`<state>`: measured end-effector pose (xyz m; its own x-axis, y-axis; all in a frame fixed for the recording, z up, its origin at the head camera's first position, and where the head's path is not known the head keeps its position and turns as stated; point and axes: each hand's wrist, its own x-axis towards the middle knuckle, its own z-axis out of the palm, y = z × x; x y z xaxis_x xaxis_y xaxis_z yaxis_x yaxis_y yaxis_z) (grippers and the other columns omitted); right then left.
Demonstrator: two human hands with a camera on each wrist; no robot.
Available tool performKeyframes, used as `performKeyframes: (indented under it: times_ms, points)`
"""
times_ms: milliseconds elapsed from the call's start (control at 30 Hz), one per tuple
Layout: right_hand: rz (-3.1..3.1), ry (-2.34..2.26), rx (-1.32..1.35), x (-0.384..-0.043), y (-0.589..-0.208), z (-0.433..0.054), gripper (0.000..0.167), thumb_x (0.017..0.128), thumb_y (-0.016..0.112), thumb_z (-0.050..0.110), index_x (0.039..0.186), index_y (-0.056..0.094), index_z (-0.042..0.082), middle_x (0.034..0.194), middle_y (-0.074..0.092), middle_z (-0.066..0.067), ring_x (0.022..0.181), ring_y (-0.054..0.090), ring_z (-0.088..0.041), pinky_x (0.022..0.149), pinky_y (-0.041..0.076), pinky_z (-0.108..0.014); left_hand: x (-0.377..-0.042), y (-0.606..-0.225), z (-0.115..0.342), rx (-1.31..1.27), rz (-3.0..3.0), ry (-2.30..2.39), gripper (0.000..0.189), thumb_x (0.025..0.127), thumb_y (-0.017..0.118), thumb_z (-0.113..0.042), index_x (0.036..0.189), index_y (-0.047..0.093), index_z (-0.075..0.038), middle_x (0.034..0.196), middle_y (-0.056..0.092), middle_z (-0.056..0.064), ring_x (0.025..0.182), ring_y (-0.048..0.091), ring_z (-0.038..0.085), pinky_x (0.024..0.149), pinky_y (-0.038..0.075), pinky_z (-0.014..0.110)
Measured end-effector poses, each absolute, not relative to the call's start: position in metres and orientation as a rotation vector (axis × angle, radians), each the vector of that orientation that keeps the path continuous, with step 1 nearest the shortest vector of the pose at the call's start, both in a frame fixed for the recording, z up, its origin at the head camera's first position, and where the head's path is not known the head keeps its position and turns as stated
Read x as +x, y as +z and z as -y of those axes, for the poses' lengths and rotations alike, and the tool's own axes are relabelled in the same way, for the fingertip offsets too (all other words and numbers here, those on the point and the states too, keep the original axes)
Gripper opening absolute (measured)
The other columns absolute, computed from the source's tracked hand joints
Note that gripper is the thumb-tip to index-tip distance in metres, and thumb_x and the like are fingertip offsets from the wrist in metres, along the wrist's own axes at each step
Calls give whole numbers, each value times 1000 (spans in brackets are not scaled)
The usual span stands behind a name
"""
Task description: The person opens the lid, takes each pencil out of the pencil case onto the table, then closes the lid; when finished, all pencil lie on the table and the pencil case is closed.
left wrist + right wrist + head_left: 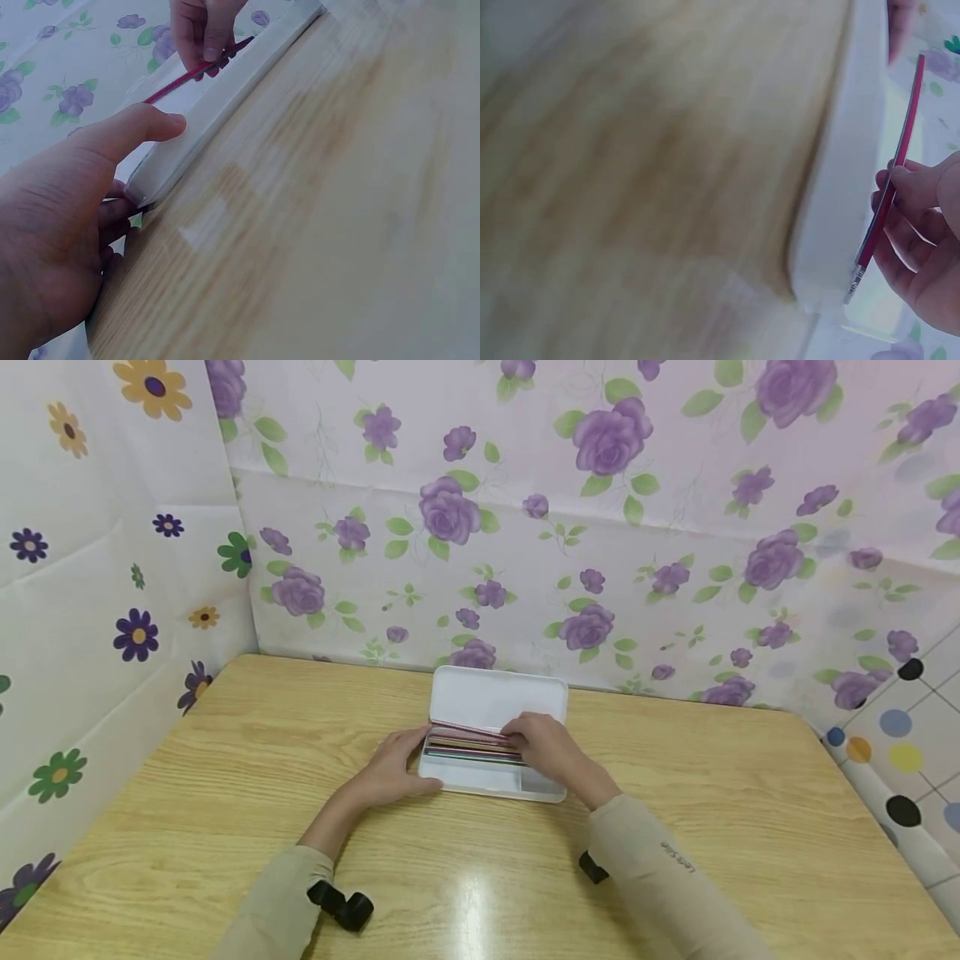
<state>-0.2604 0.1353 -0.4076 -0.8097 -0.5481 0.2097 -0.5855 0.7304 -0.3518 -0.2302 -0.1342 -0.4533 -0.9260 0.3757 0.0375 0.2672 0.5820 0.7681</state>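
Observation:
A white pencil case (pixel 480 777) lies with its lid (pixel 495 693) raised toward the wall. Several coloured pencils (pixel 465 748) lie side by side across its middle; two lower compartments show in front of them. My left hand (pixel 390 768) holds the case's left end, thumb at the front corner and fingers round the side. Between thumb and fingers, my right hand (pixel 547 745) pinches a red pencil (pixel 906 135). That pencil slants above the case, clear of its front wall (pixel 225 105) in the left wrist view. The right hand partly hides the right compartment.
The case stands on a wood-grain table (pixel 300 718), close to its back edge. A flowered cloth wall (pixel 525 552) rises behind, and another patterned cloth (pixel 97 610) hangs at the left. Black wrist cameras (pixel 341 906) sit on the sleeves.

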Motion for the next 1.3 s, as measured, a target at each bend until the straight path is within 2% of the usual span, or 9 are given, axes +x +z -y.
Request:
performKeyframes:
  times_ms: [300, 667, 800, 1033, 1300]
  points:
    - [2811, 900, 867, -264, -396, -142, 16, 90, 64, -3, 103, 71, -1, 99, 69, -10, 90, 64, -22, 78, 53, -35, -231, -453, 134, 546, -2688, 1261, 93, 76, 79, -35, 152, 31, -8, 150, 35, 16, 138, 22, 37, 109, 20, 59]
    - [2837, 1146, 665, -261, -381, -158, 22, 92, 65, 7, 113, 66, 1, 98, 68, -7, 93, 63, -24, 77, 52, -39, -231, -454, 134, 546, -2680, 1272, 91, 77, 79, -35, 152, 33, -11, 149, 37, 14, 137, 24, 35, 108, 22, 59]
    - [2832, 1219, 591, -263, -380, -168, 29, 92, 64, 6, 120, 62, -2, 100, 67, -11, 94, 62, -27, 76, 53, -38, -231, -454, 134, 536, -2674, 1279, 92, 76, 79, -35, 152, 33, -11, 149, 36, 14, 137, 23, 36, 107, 23, 59]
    - [2806, 1395, 411, -266, -384, -194, 33, 91, 64, 4, 123, 59, -5, 105, 63, -17, 96, 62, -29, 71, 56, -32, -231, -453, 133, 554, -2662, 1303, 90, 77, 79, -34, 151, 34, -10, 148, 37, 15, 137, 24, 37, 108, 22, 59]
    - [2779, 1539, 301, -259, -388, -216, 35, 91, 63, 3, 122, 56, -11, 103, 61, -19, 92, 62, -29, 72, 57, -35, -230, -453, 133, 530, -2666, 1292, 91, 76, 80, -34, 151, 34, -12, 149, 36, 16, 138, 22, 38, 107, 21, 60]
